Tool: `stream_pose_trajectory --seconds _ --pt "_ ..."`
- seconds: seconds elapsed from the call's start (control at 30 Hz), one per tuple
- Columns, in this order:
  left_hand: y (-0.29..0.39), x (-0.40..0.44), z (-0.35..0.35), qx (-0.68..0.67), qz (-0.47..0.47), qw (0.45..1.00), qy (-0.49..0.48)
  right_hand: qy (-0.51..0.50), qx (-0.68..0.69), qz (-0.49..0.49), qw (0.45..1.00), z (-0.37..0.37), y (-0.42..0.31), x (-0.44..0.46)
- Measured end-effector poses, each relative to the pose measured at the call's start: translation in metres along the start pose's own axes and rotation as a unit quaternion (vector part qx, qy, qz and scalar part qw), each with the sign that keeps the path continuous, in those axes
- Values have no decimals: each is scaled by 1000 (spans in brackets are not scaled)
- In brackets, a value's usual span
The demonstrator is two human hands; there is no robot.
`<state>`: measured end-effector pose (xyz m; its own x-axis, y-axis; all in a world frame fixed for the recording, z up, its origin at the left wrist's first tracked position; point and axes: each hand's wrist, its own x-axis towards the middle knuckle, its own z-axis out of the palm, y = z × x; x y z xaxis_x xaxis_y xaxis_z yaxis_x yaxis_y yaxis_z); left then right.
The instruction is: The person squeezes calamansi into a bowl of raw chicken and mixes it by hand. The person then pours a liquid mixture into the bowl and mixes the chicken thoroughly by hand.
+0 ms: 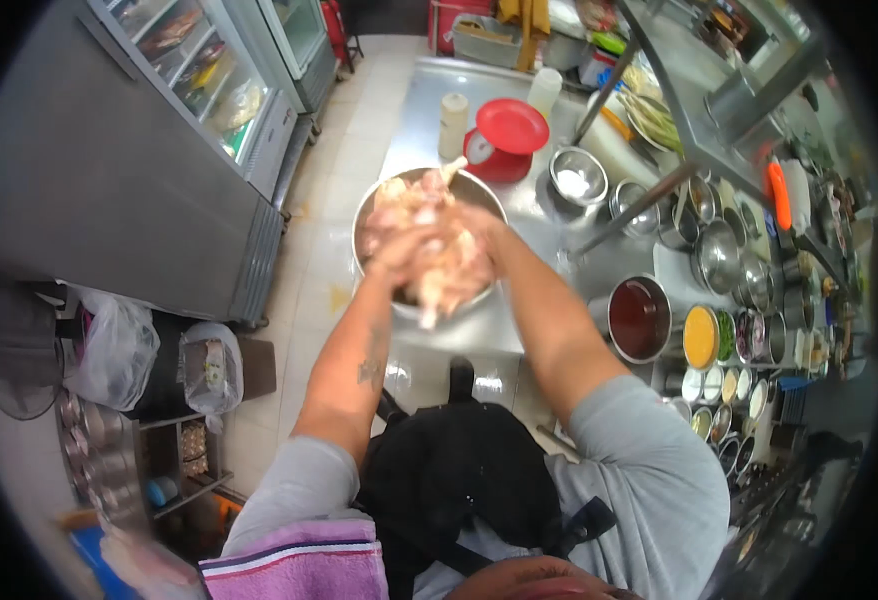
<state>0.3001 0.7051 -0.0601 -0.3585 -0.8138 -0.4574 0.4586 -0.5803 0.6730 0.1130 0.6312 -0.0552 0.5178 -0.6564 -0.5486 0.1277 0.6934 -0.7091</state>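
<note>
A large metal bowl [360,215] at the edge of the steel table holds a heap of raw chicken pieces [424,205], some with bone ends sticking out. My left hand [406,248] and my right hand [479,228] are both in the heap, gripping pieces between them. Motion smears the fingers, and chicken partly hides them. One piece juts out over the bowl's near rim. Just beyond the bowl stands a red kitchen scale [502,160] with a round red pan.
Two squeeze bottles, one pale yellow [453,125], one white [545,90], stand by the scale. A small bowl with white contents [578,177] sits right of it. A pot of dark red liquid [639,318] and several ingredient containers line the right. A metal shelf post [639,210] crosses there. Refrigerators [109,170] stand left.
</note>
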Motion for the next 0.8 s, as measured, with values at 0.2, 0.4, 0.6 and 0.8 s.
stream_pose_trajectory --seconds 0.2,0.4,0.6,0.8 --pt "60 -44 49 63 51 994 78 15 -184 -125 975 37 -47 -21" --pt "103 -82 79 241 108 963 49 33 -340 -118 933 54 -66 -68" --pt "92 -28 10 444 190 862 156 104 -359 -97 922 33 -50 -81" --pt "27 -12 19 222 104 967 68 65 -90 13 994 -63 59 68"
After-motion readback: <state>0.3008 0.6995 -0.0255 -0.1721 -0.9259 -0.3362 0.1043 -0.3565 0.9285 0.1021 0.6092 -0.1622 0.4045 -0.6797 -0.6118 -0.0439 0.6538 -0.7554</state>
